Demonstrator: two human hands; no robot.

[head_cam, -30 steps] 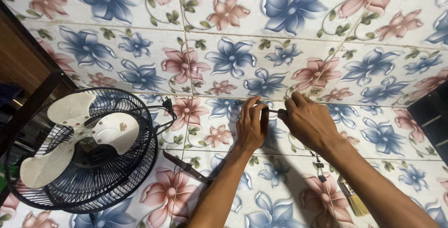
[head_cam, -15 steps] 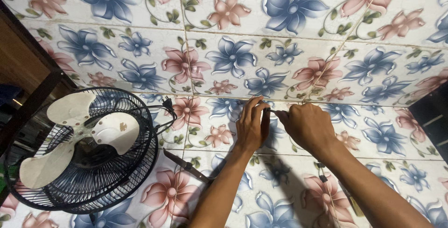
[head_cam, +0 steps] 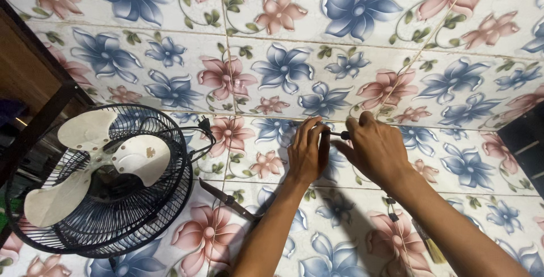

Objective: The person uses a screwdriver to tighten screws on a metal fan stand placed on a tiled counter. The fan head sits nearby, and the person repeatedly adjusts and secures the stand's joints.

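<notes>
Both hands meet over the flowered tile floor near the middle of the view. My left hand [head_cam: 307, 153] has its fingers curled down around a small item that I cannot make out. My right hand [head_cam: 375, 149] pinches a thin dark tool [head_cam: 339, 134] whose shaft runs toward the left hand's fingertips. To the left lies a black fan [head_cam: 105, 178] with its wire guard open and white blades showing. Its black cord and plug [head_cam: 204, 125] trail from the guard's upper right.
Pliers [head_cam: 229, 200] lie on the tiles just below my left forearm. A small brush with a yellow handle [head_cam: 430, 247] lies under my right forearm. Dark wooden furniture [head_cam: 34, 92] stands at the left edge, another dark object [head_cam: 524, 141] at the right.
My right hand has shifted slightly left and closed its fingers on the thin tool, bringing it against the left hand's fingertips. The fan and pliers have not moved.
</notes>
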